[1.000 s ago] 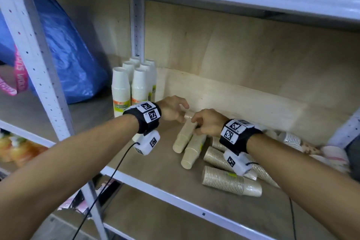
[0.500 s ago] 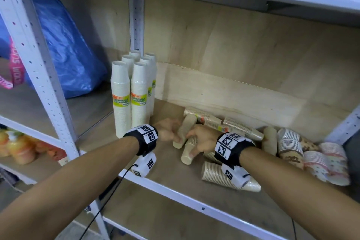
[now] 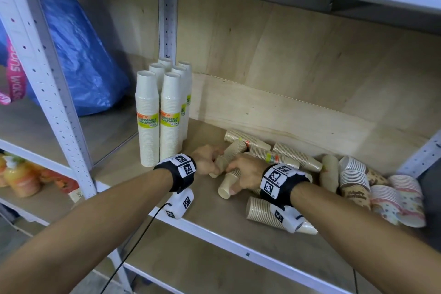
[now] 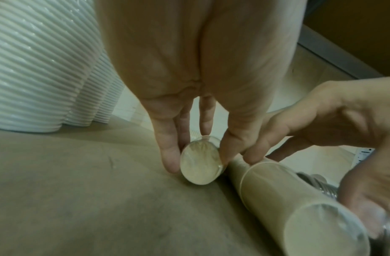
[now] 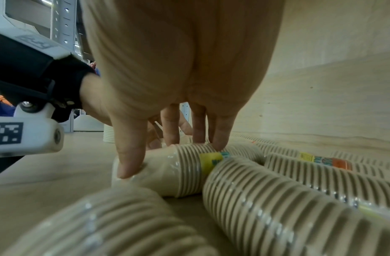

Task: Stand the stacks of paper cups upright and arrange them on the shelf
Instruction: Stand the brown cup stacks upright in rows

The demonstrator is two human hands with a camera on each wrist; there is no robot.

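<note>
Both hands worked mid-frame on the shelf (image 3: 238, 243): L grip (image 3: 207, 159) pinched one lying tan cup stack (image 3: 230, 153), R grip (image 3: 245, 173) wrapped its neighbour (image 3: 230, 182), long axes running lower-left to upper-right, upright white stacks (image 3: 164, 112) to the left.

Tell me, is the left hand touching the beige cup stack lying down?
Touching. The left wrist view shows the left hand pinching the beige cup stack at its end, fingers pressed on either side.

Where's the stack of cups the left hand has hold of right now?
In the head view the stack lies on its side at mid-shelf, just right of the upright white stacks, its closed end gripped by the left hand; the right hand grips its neighbour.
</note>
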